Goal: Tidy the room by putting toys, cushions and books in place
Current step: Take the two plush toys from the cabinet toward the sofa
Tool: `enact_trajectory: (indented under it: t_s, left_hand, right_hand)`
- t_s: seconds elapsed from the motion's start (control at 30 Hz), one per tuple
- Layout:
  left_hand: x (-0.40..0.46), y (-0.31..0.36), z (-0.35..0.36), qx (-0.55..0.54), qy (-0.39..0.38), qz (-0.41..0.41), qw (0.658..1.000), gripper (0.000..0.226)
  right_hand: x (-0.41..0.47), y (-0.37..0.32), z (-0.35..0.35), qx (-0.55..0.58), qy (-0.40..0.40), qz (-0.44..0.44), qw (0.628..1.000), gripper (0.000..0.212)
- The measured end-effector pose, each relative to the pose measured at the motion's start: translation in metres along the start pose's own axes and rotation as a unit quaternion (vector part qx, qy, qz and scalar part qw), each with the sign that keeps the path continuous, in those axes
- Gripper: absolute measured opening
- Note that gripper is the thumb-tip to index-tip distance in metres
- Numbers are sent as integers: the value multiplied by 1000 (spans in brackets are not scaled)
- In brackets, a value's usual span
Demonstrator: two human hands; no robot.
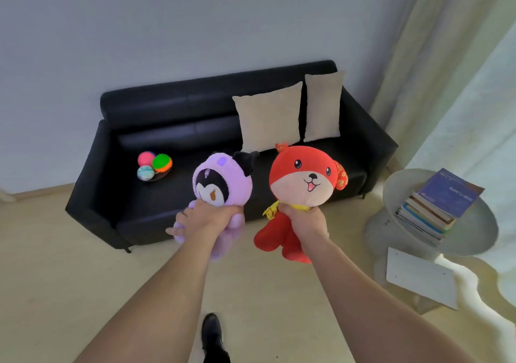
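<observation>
Holding one soft toy in each hand, we stand in front of the sofa (167,128) with both arms stretched toward its seat. Our left hand (208,217) is clenched round the neck of the purple toy (223,178), and our right hand (303,221) grips the red dog toy (303,175) the same way, just below its head. Both toys hang in the air over the front edge of the seat, touching nothing.

Much of the tidying looks done. Two cushions (269,117) stand upright against the backrest toward the right end of the sofa. Three balls (155,165) sit together near the left end of the seat, possibly in a dark dish, though we cannot be sure. The books (438,209) are stacked on the round side table (474,234) to the right of the sofa.

What remains, as we judge it, is setting these two toys down, most likely on the bare middle of the seat. A white sheet (421,277) lies on the floor by the table base; we cannot tell whether it belongs to the job.
</observation>
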State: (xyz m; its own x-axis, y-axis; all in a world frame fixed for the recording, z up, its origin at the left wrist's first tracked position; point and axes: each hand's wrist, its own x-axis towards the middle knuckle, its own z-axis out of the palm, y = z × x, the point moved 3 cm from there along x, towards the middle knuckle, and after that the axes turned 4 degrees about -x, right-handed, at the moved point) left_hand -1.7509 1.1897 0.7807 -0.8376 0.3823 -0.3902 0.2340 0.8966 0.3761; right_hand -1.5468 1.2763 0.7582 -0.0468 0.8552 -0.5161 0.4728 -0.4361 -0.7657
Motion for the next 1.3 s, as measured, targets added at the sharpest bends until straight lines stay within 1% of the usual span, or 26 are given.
enact_trajectory:
  t_s: [0.07, 0.2, 0.27, 0.33, 0.37, 0.47, 0.57, 0.63, 0.7, 0.73, 0.8, 0.9, 0.97, 1.03, 1.13, 1.23, 1.3]
  left_hand:
    - [27, 16, 2, 10, -20, 10, 1000, 61]
    - [101, 46, -9, 2, -59, 47, 997, 64]
    - [146, 66, -25, -3, -62, 66, 996, 70]
    - [181, 83, -38, -14, -68, 69, 995, 77]
    - [205, 99, -46, -22, -71, 74, 994, 80]
    - [250, 125, -47, -40, -75, 62, 994, 82]
    - [290, 146, -30, -117, -129, 48, 983, 101]
    - [310, 159, -15, -134, -165, 47, 976, 105]
    - [321, 172, -7, -108, -187, 52, 975, 103]
    - [330, 180, -3, -82, -185, 53, 978, 100]
    - [350, 198, -4, -65, -179, 51, 980, 91]
    - [386, 233, -15, -90, -169, 50, 980, 85]
    - [421, 247, -12, -124, -182, 51, 974, 89]
    - [473, 251, 9, -169, -202, 29, 964, 100]
    - [542, 241, 40, -193, -204, -18, 960, 109]
    - [558, 237, 37, -208, -222, -68, 950, 100]
    - [581, 231, 37, -220, -211, -103, 947, 105]
  right_hand:
    - [18, -14, 17, 3, 9, 15, 1000, 52]
    - [61, -56, 53, 9, 39, 16, 999, 46]
    - [83, -87, 70, 13, 57, 22, 998, 44]
    - [97, -109, 82, 16, 64, 25, 997, 43]
    - [111, -127, 91, 16, 76, 25, 997, 44]
    - [134, -148, 108, 41, 84, 34, 995, 49]
    - [158, -157, 119, 51, 91, 57, 993, 51]
    - [180, -163, 121, 52, 96, 80, 991, 55]
    - [204, -174, 123, 61, 97, 95, 989, 61]
    - [217, -179, 125, 71, 99, 100, 987, 63]
    - [243, -195, 130, 84, 92, 94, 988, 60]
    - [286, -229, 138, 98, 73, 66, 990, 53]
    - [316, -245, 147, 99, 65, 50, 992, 49]
    - [341, -260, 158, 100, 48, 43, 993, 53]
    - [374, -275, 178, 89, 31, 49, 994, 60]
    - [393, -285, 196, 66, 12, 40, 997, 48]
    - [408, -290, 214, 43, -2, 37, 998, 45]
